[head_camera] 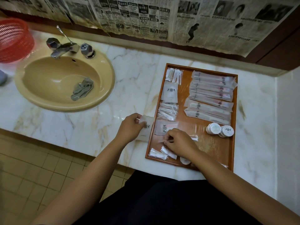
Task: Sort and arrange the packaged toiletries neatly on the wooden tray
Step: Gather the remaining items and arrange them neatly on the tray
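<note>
- Wooden tray [211,148] flat on the marble table [129,70], right of the sink [103,88].
- Left hand [129,127] just outside the tray's left rim, fingers curled round a frosted sachet [146,125] held above the table.
- Right hand [180,143] over the tray's near-left part, thumb and fingertips pinching a thin swab [162,141], stick pointing left.
- Down the tray's left side, far to near: swab packs [173,75], sachet stack [169,91], floss picks [167,111], flat pouch [164,127].
- On the right side, long sleeves [211,90] in an overlapping row, lying crosswise; two more with a crest nearer, comb packs [207,111] by the look.
- Near the right rim, below the sleeves, two stacks of round soaps [213,128], touching.
- In the near-left corner, loose swabs [159,153] and a round pad [185,160], partly hidden by the right wrist.
- Grey cloth [82,90] in the sink, below the tap [63,47].
- Red basket [14,39] at the far left, blurred.
- Newspaper [146,18] across the wall behind.
</note>
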The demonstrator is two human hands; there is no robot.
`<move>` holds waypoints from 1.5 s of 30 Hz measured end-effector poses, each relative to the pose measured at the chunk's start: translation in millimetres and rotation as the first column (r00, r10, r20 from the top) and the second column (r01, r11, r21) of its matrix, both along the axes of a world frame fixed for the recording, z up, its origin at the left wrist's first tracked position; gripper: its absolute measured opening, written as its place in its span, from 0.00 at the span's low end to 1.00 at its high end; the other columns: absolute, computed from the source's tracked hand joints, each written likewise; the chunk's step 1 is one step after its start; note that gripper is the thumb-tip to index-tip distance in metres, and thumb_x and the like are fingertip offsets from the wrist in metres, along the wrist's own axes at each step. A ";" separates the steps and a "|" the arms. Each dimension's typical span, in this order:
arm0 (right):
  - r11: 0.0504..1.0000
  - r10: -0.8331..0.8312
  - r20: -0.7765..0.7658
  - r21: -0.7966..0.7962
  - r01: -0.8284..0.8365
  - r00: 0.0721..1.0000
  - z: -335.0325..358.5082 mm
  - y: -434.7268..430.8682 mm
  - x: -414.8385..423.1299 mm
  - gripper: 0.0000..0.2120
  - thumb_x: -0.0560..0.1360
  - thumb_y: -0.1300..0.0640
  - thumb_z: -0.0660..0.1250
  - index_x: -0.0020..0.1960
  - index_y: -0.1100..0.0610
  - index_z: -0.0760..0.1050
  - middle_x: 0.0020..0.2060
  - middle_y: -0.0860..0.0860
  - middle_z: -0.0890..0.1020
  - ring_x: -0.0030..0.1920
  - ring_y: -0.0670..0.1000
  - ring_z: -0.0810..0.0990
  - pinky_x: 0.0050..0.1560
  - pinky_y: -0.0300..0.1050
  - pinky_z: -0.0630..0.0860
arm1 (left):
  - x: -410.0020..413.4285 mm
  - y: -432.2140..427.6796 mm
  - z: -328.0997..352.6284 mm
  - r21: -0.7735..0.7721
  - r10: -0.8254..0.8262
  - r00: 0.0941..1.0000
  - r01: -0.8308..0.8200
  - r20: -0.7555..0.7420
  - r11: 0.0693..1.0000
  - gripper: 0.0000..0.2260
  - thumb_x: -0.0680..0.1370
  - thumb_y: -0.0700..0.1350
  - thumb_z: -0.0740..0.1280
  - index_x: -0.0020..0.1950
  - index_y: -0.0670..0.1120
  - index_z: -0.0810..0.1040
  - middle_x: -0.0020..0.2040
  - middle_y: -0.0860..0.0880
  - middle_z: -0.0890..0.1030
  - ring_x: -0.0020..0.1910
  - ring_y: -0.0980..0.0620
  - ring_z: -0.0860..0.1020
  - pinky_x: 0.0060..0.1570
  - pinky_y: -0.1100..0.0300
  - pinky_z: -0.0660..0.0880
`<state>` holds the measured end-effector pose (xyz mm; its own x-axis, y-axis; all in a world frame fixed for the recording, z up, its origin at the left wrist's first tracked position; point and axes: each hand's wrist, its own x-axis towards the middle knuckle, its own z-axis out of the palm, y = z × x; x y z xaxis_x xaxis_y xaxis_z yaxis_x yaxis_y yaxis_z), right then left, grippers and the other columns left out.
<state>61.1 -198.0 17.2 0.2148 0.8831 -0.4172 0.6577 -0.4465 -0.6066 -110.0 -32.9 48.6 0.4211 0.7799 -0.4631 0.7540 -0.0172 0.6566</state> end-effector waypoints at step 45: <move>0.753 -0.591 -0.432 0.005 0.658 0.681 24.1 81.4 74.6 0.14 0.76 0.44 0.73 0.59 0.48 0.81 0.49 0.44 0.85 0.49 0.44 0.83 0.50 0.43 0.79 | 119.6 56.2 20.5 -0.282 0.119 0.947 -0.031 0.300 0.959 0.05 0.78 0.42 0.72 0.50 0.41 0.84 0.40 0.50 0.83 0.29 0.59 0.76 0.29 0.69 0.71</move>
